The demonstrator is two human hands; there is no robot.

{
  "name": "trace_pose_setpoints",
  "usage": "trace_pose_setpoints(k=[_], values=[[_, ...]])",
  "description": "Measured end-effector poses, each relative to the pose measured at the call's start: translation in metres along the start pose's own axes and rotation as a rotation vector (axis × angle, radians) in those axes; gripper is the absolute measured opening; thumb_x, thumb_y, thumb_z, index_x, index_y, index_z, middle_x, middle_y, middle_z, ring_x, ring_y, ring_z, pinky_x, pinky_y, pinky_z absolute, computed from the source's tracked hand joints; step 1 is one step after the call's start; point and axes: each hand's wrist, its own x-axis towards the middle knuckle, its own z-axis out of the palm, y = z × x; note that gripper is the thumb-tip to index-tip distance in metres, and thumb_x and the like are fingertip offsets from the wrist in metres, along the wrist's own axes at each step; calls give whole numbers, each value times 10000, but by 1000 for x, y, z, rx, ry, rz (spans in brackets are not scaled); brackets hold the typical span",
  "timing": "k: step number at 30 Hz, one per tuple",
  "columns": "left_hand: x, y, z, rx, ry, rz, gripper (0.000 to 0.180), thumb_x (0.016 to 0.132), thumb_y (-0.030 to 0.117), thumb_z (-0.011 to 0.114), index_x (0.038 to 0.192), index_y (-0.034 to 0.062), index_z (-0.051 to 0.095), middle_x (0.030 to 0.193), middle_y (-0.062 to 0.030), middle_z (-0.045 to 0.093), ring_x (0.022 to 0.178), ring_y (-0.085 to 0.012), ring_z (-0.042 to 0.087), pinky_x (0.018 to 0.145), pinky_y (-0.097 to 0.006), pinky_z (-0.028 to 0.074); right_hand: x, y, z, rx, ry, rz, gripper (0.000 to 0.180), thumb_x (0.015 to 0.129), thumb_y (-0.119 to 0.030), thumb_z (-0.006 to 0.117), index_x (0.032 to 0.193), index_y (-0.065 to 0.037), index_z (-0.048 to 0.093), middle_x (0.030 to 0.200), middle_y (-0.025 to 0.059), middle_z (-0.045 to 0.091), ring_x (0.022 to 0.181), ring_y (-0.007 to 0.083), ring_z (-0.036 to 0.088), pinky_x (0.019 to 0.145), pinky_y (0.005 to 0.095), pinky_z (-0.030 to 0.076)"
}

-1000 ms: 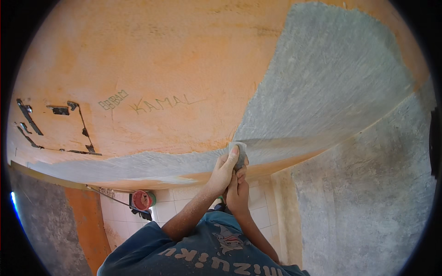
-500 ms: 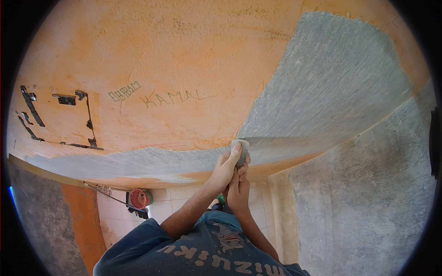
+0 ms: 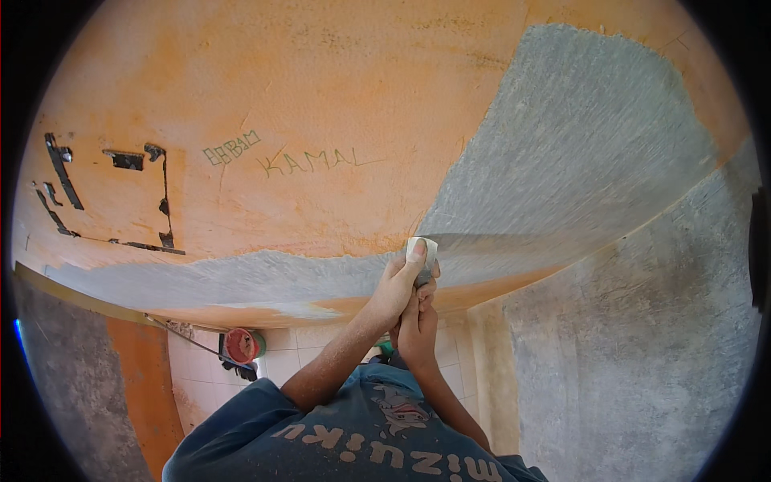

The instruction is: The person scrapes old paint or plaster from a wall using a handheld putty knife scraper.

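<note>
In front of me both hands are closed together on a small scraper with a flat, pale grey blade (image 3: 423, 250). My left hand (image 3: 396, 291) is the upper one, its thumb pressed along the blade's face. Just below it, my right hand (image 3: 417, 332) wraps the lower part, which the fingers hide. The blade's top edge is at the wall, where orange paint (image 3: 337, 213) meets bare grey plaster (image 3: 546, 153); whether it touches I cannot tell. Dust covers my left forearm.
Black remnants (image 3: 127, 161) and green handwriting (image 3: 317, 163) mark the orange wall at left. Below, a red bucket (image 3: 255, 344) and a broom (image 3: 234, 367) stand on the tiled floor (image 3: 281, 368). A grey side wall (image 3: 634, 345) rises close on my right.
The blade has tipped slightly, so its face shows paler. My view has shifted a little, moving the wall markings right and up; both hands keep their hold.
</note>
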Motion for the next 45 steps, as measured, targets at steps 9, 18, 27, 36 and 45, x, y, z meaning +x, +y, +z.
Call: trace_pose_setpoints(k=[9, 18, 27, 36, 45], values=[[6, -5, 0, -33, 6, 6, 515, 976, 546, 389, 827, 64, 494, 562, 15, 381, 472, -88, 364, 457, -248, 354, 4, 6, -1, -11, 63, 15, 341, 1031, -264, 392, 833, -21, 528, 569, -10, 503, 451, 48, 440, 403, 223, 323], [7, -8, -5, -31, -6, -17, 523, 970, 556, 398, 824, 64, 496, 566, 12, 385, 481, -93, 375, 469, -247, 356, 5, 7, 2, 57, 72, 73, 344, 1033, -274, 388, 836, -26, 523, 595, -4, 513, 467, 40, 445, 410, 216, 326], [7, -8, -7, -1, 5, -8, 528, 963, 570, 402, 812, 74, 501, 559, 17, 394, 479, -92, 381, 468, -241, 355, 5, 12, 4, 75, 90, 83, 349, 1032, -272, 398, 806, -31, 512, 525, -18, 470, 402, 47, 416, 366, 221, 298], [6, -8, -5, -2, 26, -36, 523, 964, 560, 410, 823, 65, 506, 545, 2, 402, 457, -102, 378, 456, -248, 354, 4, 1, 7, 59, 104, 144, 346, 1022, -244, 401, 829, -2, 554, 567, -4, 514, 477, 56, 482, 419, 227, 341], [6, 2, -4, 38, -6, 9, 538, 963, 572, 396, 830, 62, 504, 556, 4, 407, 482, -98, 396, 469, -240, 362, 8, 2, 10, 138, 97, 85, 298, 1032, -246, 393, 897, -21, 534, 641, 9, 526, 516, 23, 475, 443, 191, 351]])
